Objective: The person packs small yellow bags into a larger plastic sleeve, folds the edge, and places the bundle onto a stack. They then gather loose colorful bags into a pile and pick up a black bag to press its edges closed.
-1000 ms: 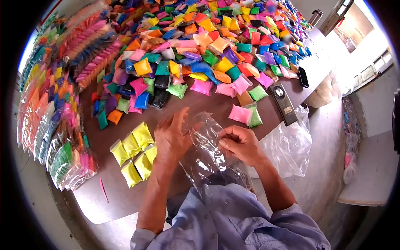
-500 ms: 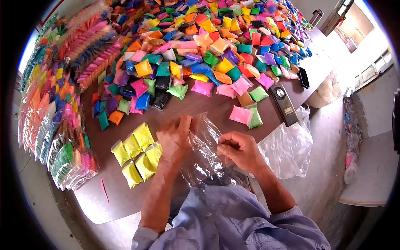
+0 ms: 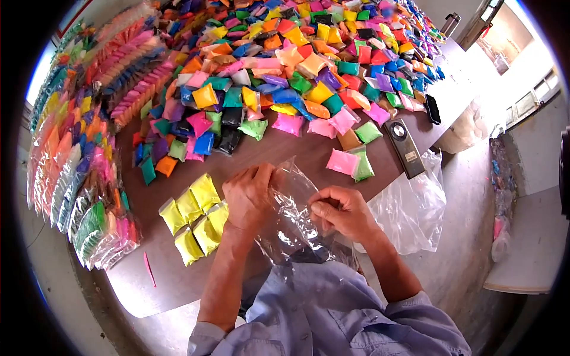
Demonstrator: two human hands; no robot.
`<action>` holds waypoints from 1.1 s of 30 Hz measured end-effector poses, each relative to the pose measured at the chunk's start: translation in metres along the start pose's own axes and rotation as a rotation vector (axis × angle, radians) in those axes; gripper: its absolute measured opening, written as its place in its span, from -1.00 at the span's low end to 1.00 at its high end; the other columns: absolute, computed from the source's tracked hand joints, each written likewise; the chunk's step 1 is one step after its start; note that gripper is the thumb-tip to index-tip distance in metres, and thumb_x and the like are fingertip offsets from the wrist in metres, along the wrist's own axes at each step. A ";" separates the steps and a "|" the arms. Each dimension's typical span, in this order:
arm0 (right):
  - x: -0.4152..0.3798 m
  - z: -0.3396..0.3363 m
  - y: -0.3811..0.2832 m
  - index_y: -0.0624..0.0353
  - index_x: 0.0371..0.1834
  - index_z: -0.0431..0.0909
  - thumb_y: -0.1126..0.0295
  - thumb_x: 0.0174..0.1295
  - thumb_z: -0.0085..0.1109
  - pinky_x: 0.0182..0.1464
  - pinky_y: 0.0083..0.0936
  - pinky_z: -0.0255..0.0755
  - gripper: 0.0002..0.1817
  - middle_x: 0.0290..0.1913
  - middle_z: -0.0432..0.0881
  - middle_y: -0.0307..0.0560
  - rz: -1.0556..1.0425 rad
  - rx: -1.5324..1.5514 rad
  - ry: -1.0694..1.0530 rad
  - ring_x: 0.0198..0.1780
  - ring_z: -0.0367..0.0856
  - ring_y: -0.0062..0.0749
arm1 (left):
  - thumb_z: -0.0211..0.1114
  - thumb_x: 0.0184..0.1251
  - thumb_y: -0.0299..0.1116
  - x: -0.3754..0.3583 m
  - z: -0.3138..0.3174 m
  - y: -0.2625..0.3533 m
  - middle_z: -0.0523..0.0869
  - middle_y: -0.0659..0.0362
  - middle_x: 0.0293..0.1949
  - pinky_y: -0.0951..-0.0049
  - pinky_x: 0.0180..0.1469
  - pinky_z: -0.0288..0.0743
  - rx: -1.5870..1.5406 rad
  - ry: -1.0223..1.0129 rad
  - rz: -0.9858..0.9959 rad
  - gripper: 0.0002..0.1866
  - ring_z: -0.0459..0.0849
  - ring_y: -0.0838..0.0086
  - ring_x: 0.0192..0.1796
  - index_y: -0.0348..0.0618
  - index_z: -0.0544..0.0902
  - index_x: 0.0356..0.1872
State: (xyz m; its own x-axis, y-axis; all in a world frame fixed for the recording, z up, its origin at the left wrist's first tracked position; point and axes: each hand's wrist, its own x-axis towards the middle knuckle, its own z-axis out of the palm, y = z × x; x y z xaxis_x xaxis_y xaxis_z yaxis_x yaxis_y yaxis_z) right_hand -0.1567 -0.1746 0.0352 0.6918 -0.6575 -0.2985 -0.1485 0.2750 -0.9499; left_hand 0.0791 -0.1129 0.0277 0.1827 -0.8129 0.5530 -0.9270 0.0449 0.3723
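Note:
A clear plastic bag (image 3: 295, 219) hangs between my two hands over the table's front edge. My left hand (image 3: 248, 193) is closed on the bag's left side near the top. My right hand (image 3: 341, 212) pinches the bag's right side with thumb and fingers. Nothing is visible inside the bag. Just left of my left hand, several yellow packets (image 3: 193, 216) lie in two rows on the table, close to my wrist.
A large heap of colourful packets (image 3: 297, 77) covers the table's far side. Filled clear bags (image 3: 71, 172) are stacked at left. A pink stick (image 3: 149, 270) lies near the front edge. At right are a dark rectangular device (image 3: 405, 148) and loose clear plastic bags (image 3: 409, 207).
Both hands keep their grip on the clear bag and have barely moved. The bag's film has shifted slightly between them.

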 end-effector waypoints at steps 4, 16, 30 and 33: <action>0.010 -0.012 0.004 0.26 0.10 0.74 0.37 0.60 0.34 -0.35 -0.65 0.50 -0.81 -0.24 0.82 -0.17 -0.025 -0.078 0.106 -0.38 0.66 -0.68 | 0.50 0.43 -0.41 0.002 -0.008 -0.010 0.81 0.01 -0.36 0.08 -0.32 0.64 -0.130 -0.055 -0.047 -0.92 0.80 0.00 -0.36 -0.13 0.77 -0.18; 0.039 -0.010 0.000 0.29 0.04 0.73 0.32 0.63 0.28 -0.35 -0.61 0.48 -0.78 -0.27 0.78 -0.22 -0.040 0.028 0.228 -0.39 0.63 -0.67 | 0.54 0.44 -0.40 0.011 -0.023 -0.017 0.85 -0.02 -0.15 0.15 -0.20 0.69 0.153 0.226 0.034 -0.76 0.81 0.01 -0.22 -0.20 0.76 0.05; 0.084 0.005 0.003 0.30 -0.05 0.71 0.19 0.64 0.27 -0.34 -0.62 0.40 -0.68 -0.48 0.61 -0.36 -0.200 -0.071 0.361 -0.39 0.54 -0.76 | 0.51 0.58 -0.30 -0.057 -0.008 0.068 0.84 0.26 -0.28 0.59 -0.18 0.60 -1.051 -0.399 -0.897 -0.73 0.73 0.68 -0.24 -0.31 0.75 0.05; 0.086 0.002 0.004 0.31 0.06 0.68 0.22 0.62 0.29 -0.31 -0.60 0.46 -0.69 -0.39 0.69 -0.27 -0.206 -0.102 0.337 -0.36 0.60 -0.71 | 0.48 0.59 -0.34 -0.053 -0.009 0.066 0.84 0.25 -0.28 0.60 -0.20 0.59 -0.995 -0.422 -0.834 -0.77 0.73 0.69 -0.26 -0.30 0.75 0.03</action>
State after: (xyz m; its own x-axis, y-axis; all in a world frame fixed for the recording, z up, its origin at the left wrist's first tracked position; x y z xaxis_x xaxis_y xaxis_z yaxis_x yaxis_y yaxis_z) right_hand -0.0963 -0.2286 0.0063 0.4463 -0.8894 -0.0989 -0.1123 0.0540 -0.9922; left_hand 0.0110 -0.0614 0.0292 0.2872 -0.9100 -0.2990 0.0670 -0.2923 0.9540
